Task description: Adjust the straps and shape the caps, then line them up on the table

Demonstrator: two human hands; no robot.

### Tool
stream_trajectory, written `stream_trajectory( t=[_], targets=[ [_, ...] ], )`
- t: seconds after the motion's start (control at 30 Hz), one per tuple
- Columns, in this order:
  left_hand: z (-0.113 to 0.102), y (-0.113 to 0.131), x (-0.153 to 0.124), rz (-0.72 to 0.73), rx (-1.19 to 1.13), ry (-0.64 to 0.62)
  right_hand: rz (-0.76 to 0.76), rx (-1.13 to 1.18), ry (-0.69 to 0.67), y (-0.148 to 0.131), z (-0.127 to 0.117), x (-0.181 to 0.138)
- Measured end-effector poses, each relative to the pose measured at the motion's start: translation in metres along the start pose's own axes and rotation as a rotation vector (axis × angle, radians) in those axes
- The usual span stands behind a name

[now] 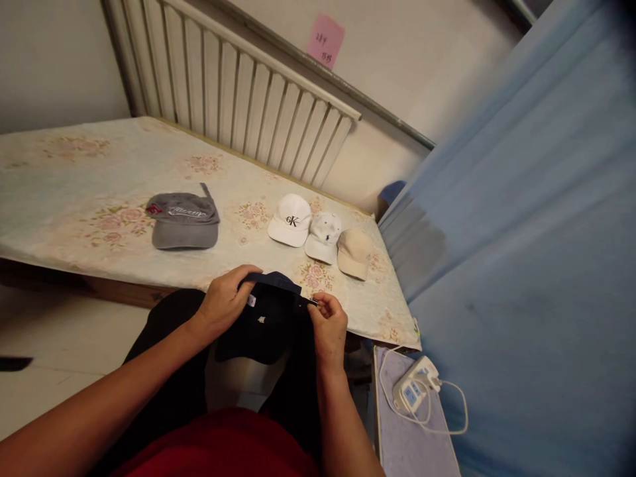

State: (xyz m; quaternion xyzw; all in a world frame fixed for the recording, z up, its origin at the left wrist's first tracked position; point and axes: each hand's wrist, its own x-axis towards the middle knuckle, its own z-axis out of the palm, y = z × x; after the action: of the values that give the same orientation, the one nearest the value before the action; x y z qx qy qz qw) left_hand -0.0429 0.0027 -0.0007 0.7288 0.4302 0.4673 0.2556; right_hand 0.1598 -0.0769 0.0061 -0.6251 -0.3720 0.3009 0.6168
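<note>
A dark navy cap (pixel 271 318) hangs over my lap at the near edge of the bed. My left hand (pixel 226 301) is closed on the cap's back rim at the left. On the right, my right hand (pixel 328 324) pinches the cap's back strap. Farther off on the flowered sheet lie a grey cap (pixel 183 222), a white cap with a black logo (pixel 291 220), a second white cap (pixel 324 237) and a beige cap (pixel 354 253), the last three side by side.
The bed (pixel 74 192) with a floral sheet fills the left and middle. A white radiator (pixel 238 86) stands on the wall behind it, with a pink note (pixel 325 41) above. A blue curtain (pixel 536 232) hangs at right. A white power strip with cord (pixel 416 391) lies on a low surface.
</note>
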Motion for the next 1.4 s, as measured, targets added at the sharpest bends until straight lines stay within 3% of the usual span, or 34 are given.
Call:
stream_trajectory(
  t=[0.27,0.43,0.53,0.6,0.93,1.13,1.4],
  targets=[
    [-0.009,0.018,-0.005,0.064,-0.068,-0.045,0.010,0.028,0.048,0.000,-0.002,-0.001],
    [-0.013,0.037,-0.007,-0.098,-0.320,-0.277,-0.003,0.040,0.036,0.003,0.000,-0.002],
    [-0.007,0.044,-0.008,-0.284,-0.480,-0.442,-0.035,0.042,0.043,0.002,0.003,-0.005],
    [0.000,0.048,-0.009,-0.382,-0.533,-0.481,-0.054,0.050,0.031,0.000,0.007,-0.008],
    [0.023,0.056,-0.020,-0.421,-0.418,-0.417,-0.133,-0.010,-0.068,0.001,0.024,-0.030],
    [0.016,0.053,-0.019,-0.548,-0.410,-0.395,-0.075,0.030,-0.278,0.001,0.021,-0.033],
    [0.004,0.053,-0.018,-0.493,-0.421,-0.482,0.006,0.031,-0.447,-0.016,0.008,-0.031]
  ],
)
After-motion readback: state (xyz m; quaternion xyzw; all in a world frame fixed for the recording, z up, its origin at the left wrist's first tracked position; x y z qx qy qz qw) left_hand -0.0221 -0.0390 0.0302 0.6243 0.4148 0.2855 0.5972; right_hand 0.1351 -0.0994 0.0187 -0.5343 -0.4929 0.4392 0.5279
